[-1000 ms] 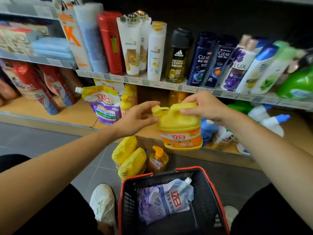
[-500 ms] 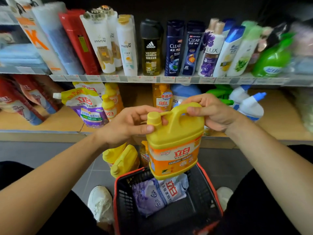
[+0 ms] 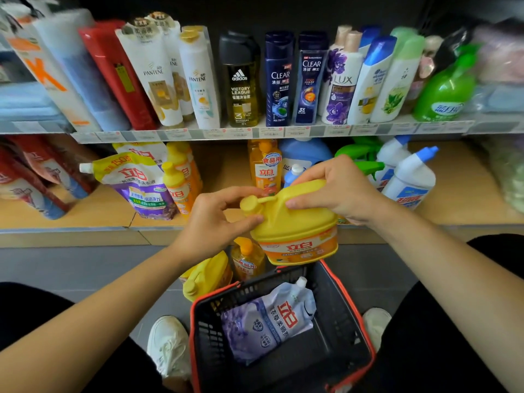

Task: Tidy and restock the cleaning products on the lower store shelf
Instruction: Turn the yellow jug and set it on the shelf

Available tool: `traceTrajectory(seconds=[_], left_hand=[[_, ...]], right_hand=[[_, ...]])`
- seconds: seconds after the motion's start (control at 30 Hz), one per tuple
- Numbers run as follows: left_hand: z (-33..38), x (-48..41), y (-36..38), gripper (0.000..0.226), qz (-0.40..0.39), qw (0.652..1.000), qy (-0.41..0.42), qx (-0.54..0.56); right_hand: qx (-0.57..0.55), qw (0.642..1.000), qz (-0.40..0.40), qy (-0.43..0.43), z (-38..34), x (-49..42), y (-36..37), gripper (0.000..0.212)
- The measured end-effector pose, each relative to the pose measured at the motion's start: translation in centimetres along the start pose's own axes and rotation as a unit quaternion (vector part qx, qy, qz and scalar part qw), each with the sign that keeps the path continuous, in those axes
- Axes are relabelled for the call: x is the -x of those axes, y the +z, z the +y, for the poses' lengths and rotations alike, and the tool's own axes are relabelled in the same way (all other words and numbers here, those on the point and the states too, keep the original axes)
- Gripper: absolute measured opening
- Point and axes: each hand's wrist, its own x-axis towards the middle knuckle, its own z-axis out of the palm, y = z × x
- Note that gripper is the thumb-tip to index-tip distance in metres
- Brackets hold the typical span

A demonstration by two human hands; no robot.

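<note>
**Head view.** A yellow detergent jug point(image 3: 295, 225) with an orange label is held in the air between both hands, slightly tilted, with its cap towards the person's left. The left hand point(image 3: 215, 222) pinches the round yellow cap and neck: the forefinger curls over the top and the thumb presses from below. The right hand point(image 3: 337, 188) is curled over the moulded handle on top of the jug, fingertips bearing on the side that faces the camera. The jug hangs in front of the front edge of the lower shelf point(image 3: 85, 217) and above the far rim of a black, red-rimmed basket point(image 3: 337, 330), touching neither. A pale purple refill pouch point(image 3: 266, 319) lies inside the basket. On the grey floor point(image 3: 85, 268), just beyond the basket and under the left hand, lie two more yellow jugs point(image 3: 207, 275), with an orange pump bottle point(image 3: 248, 260) standing beside them. On the lower shelf behind the hands stand a yellow-and-purple pouch point(image 3: 136, 182), orange bottles point(image 3: 265, 165) and white bottles with blue caps point(image 3: 408, 177).
</note>
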Motion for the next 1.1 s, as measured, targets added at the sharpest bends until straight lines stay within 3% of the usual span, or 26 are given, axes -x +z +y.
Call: traceTrajectory(seconds=[0.13, 0.27, 0.4, 0.6, 0.67, 0.87, 1.1], left_hand=[[-0.5, 0.1, 1.2, 0.026, 0.037, 0.987, 0.071, -0.138], [-0.6, -0.2, 1.6, 0.018, 0.038, 0.986, 0.058, -0.153], [-0.5, -0.8, 0.2, 0.015, -0.063, 0.998, -0.022, -0.012], [0.3, -1.2, -1.0, 0.02, -0.181, 0.963, -0.097, 0.177], [0.7, -1.1, -1.1, 0.022, -0.172, 0.959, -0.116, 0.193], [1.3, -0.3, 0.3, 0.009, -0.042, 0.987, -0.084, 0.129], [0.8, 0.1, 0.1, 0.006, -0.033, 0.996, -0.06, 0.064]], right_hand=[[0.02, 0.999, 0.022, -0.015, 0.3, 0.1, 0.6, 0.027], [0.018, 0.999, 0.029, -0.009, 0.5, 0.2, 1.1, 0.026], [-0.011, 1.0, 0.013, 0.003, 0.5, 0.2, 1.0, 0.023], [-0.094, 0.995, -0.03, 0.034, 0.6, -0.1, 0.4, 0.037], [-0.094, 0.994, -0.044, 0.035, 0.5, -0.1, 0.5, 0.033], [-0.082, 0.995, -0.058, 0.02, 0.2, 0.3, 1.7, 0.023], [-0.051, 0.996, -0.068, 0.026, 0.2, 0.3, 2.3, 0.02]])
